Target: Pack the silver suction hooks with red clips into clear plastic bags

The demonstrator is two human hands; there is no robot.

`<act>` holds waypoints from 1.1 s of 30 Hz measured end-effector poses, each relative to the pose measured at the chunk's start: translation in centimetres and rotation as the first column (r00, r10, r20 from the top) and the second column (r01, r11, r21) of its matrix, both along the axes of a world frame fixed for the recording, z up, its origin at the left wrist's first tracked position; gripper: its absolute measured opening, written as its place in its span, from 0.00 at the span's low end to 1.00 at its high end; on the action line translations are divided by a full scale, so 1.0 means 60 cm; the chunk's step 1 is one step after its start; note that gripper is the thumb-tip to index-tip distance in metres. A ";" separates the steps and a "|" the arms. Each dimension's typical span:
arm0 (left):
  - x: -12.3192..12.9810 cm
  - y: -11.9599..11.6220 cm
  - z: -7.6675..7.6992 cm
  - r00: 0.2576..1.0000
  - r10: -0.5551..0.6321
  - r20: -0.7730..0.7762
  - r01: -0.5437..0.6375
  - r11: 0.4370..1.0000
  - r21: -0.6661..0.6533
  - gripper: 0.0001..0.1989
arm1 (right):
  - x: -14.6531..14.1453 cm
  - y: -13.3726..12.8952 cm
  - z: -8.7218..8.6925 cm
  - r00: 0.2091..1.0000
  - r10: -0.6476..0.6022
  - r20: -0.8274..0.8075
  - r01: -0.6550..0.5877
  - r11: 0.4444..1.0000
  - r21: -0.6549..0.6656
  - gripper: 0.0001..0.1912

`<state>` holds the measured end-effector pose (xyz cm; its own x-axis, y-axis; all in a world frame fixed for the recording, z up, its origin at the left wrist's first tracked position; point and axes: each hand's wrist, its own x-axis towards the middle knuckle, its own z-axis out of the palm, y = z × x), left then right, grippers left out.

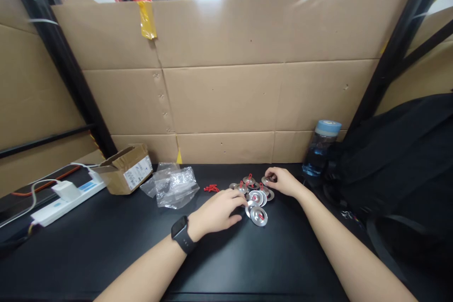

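Note:
Several small silver finger cymbals (pixel 259 216) with red cord loops lie in a loose, overlapping pile on the black table. My left hand (pixel 221 211), a dark watch on its wrist, rests at the pile's left side. Its thumb and fingers are apart, the fingertips at the edge of the near cymbals. At the far right of the pile, my right hand (pixel 281 181) pinches one finger cymbal (pixel 265 180) by its edge. A small heap of red cords (pixel 211 188) lies just beyond my left hand.
Crumpled clear plastic bags (pixel 177 186) and an open cardboard box (pixel 129 170) lie to the left, by a white power strip (pixel 67 203). On the right stand a water bottle (pixel 320 148) and a black backpack (pixel 406 160). A cardboard wall (pixel 226 99) closes off the back.

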<state>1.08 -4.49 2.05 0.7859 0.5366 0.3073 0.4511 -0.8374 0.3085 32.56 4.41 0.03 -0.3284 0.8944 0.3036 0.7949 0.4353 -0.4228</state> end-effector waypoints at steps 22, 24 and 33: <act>0.011 0.017 -0.024 0.993 0.114 0.043 -0.117 0.989 0.091 0.12 | -0.002 -0.006 0.007 0.984 -0.102 0.149 0.105 0.994 -0.014 0.09; 0.011 0.017 -0.024 0.993 0.116 0.018 -0.117 0.988 0.103 0.14 | -0.003 -0.008 0.008 0.984 -0.102 0.147 0.105 0.994 -0.015 0.08; 0.014 0.011 -0.018 0.982 0.184 0.047 -0.188 0.975 0.117 0.07 | -0.003 -0.007 0.008 0.987 -0.093 0.132 0.094 0.996 -0.007 0.11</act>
